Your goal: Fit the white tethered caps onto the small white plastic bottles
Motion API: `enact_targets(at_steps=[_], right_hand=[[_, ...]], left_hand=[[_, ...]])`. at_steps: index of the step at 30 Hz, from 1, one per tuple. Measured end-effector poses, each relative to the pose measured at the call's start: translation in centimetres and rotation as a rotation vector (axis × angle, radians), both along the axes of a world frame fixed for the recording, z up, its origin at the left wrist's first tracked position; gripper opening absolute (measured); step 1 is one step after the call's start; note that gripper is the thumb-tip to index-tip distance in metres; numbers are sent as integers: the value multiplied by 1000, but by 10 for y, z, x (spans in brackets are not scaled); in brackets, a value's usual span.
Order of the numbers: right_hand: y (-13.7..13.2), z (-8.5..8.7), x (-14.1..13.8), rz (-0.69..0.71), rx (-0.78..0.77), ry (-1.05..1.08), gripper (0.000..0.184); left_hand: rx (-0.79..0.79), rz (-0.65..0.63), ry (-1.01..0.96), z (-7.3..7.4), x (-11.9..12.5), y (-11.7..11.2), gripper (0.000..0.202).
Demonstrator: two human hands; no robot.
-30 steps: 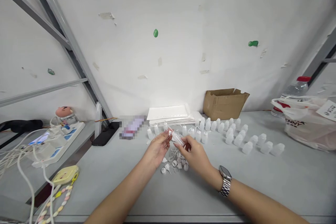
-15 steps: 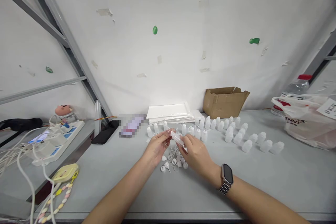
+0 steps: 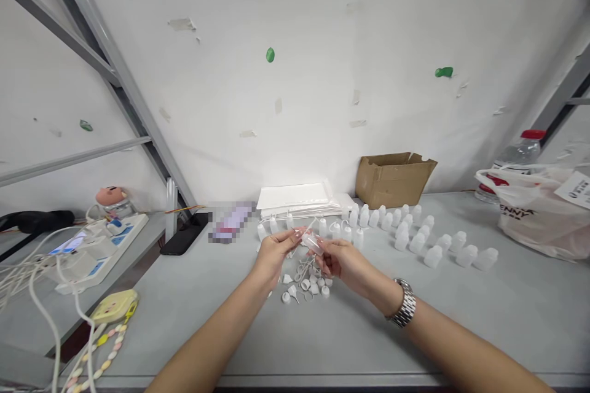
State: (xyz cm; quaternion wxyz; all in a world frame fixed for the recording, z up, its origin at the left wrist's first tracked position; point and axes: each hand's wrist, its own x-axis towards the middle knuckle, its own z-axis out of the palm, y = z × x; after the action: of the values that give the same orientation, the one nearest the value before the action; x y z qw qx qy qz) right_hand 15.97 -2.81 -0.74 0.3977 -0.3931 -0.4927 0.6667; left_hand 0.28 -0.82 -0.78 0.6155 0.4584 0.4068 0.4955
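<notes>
A small translucent white squeeze bottle point(image 3: 313, 244) is tilted between my two hands, above the grey table. My left hand point(image 3: 278, 252) pinches its top end, where a white cap sits partly behind the fingers. Closed around the lower end of the bottle is my right hand point(image 3: 343, 261), with the wrist rolled so the watch band shows. Beneath the hands lies a pile of loose white caps point(image 3: 314, 287) with thin tips and looped straps. Several bottles with caps point(image 3: 289, 219) stand just behind my hands.
Rows of open-necked bottles point(image 3: 433, 256) stand to the right. Behind them are a cardboard box point(image 3: 396, 181) and a stack of white sheets point(image 3: 295, 195). A plastic bag point(image 3: 544, 221) sits far right; a black phone point(image 3: 184, 236) and a power strip point(image 3: 104, 252) lie left.
My right hand has rolled about the bottle, turning the watch face out of sight. The bottle stays in nearly the same place, and my left hand keeps its pinch at the top.
</notes>
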Motion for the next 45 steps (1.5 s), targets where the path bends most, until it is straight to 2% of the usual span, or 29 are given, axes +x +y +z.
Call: enact_targets(at_steps=[2,4,7,11,14,16,20,23,27,29,31,34,36,40,45], right_hand=[[1,2,1,17,-76,83,38],[1,2,1,7,-86,109,37],[0,3,2,58,-89,173,34],[0,5,6,208,-182,284,26],[0,5,6,262,-203,322,25],[0,4,4,230,-171,316,28],[-1,2,-1,33,-56,210,33],[-1,3,-3,-34,-9,109,37],[-3,5,-4,-130,92,-26,42],[-3,6,-3,-129,113,-32,36],[-3,5,-1,-57,80,42,32],[-1,2,1,98,-38,217,36],[-1,0,1,148,-99,279,40],[-2,1,-1,69,-72,185,41],[-4,6,-2,-106,141,-54,36]], left_hand=[[85,84,104,3,1,-2,29],[222,159,218,7,1,-4,23],[379,166,311,11,0,-5,15],[232,16,157,12,-2,-3,20],[184,-29,69,11,-3,-2,21],[170,-13,58,11,-2,-3,22],[139,56,56,9,1,-4,24],[125,99,43,7,2,-4,23],[101,87,20,6,0,-1,24],[93,47,14,6,-2,1,26],[109,12,13,6,-3,2,26],[142,-10,-13,7,-4,4,24],[145,-12,-50,7,-4,4,24],[129,13,-70,7,-2,2,24],[145,83,23,6,0,0,23]])
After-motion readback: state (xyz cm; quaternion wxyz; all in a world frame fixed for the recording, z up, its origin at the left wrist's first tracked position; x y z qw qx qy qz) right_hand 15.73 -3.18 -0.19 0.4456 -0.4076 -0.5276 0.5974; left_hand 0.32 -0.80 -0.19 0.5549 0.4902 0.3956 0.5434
